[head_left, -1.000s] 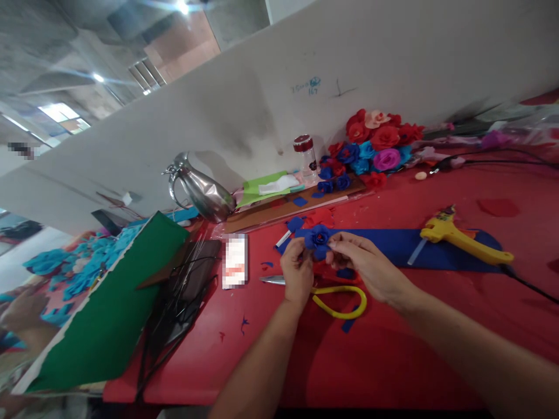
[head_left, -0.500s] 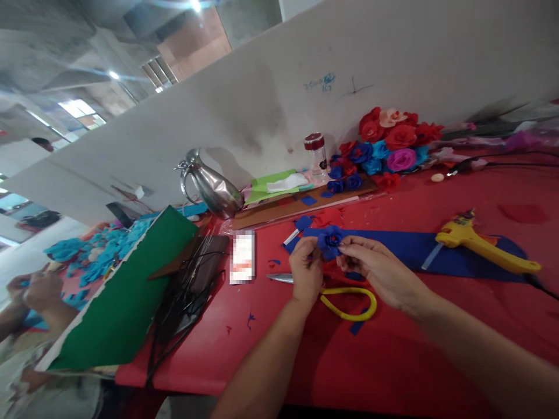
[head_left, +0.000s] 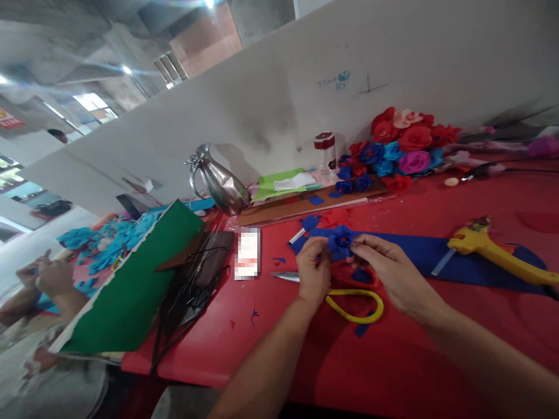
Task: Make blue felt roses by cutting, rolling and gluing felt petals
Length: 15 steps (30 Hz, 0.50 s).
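Observation:
A blue paper flower (head_left: 340,241) is held up between my two hands over the red table. My left hand (head_left: 314,270) is closed on its left side, fingers curled. From the right, my right hand (head_left: 391,270) pinches a petal at the edge. Below them lie scissors with a yellow-wrapped handle (head_left: 357,317); their blades point left and are partly hidden by my left hand. A strip of blue paper (head_left: 410,250) lies behind my right hand, with a yellow glue gun (head_left: 493,250) resting over it.
Finished paper flowers (head_left: 404,142) are heaped at the back by a lidded glass jar (head_left: 325,157). A metal jug (head_left: 220,183) stands left of them. A green board (head_left: 131,291) leans at the left, and beyond it are a co-worker's hands (head_left: 52,276).
The camera view has shifted, so most things appear slightly further right. My hands still hold the blue flower, with only a slight change in finger position.

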Available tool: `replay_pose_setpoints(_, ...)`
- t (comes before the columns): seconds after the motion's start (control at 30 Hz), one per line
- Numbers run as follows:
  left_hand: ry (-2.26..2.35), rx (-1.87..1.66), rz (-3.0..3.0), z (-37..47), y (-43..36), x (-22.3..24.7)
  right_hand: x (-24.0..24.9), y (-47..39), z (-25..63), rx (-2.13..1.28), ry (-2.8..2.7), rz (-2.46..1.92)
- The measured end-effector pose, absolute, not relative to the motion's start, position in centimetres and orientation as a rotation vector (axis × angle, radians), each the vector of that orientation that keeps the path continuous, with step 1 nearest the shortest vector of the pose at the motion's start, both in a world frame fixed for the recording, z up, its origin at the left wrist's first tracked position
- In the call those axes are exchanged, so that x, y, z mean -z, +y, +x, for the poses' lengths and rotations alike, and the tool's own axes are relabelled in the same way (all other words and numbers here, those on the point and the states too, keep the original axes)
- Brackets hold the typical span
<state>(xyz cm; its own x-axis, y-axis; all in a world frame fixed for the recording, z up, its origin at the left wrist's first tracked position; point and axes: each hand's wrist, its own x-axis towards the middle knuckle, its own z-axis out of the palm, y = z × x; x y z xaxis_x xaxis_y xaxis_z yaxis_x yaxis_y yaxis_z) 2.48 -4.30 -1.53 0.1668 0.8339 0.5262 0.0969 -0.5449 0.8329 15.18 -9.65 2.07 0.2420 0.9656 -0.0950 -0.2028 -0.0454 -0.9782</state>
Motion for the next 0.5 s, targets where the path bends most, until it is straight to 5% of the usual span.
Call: replay_pose_setpoints(0.5,0.913,-1.425,1.803,2.44,-4.34,1.43,-1.73,-9.64,15.11,-1.326,-0.724,-1.126)
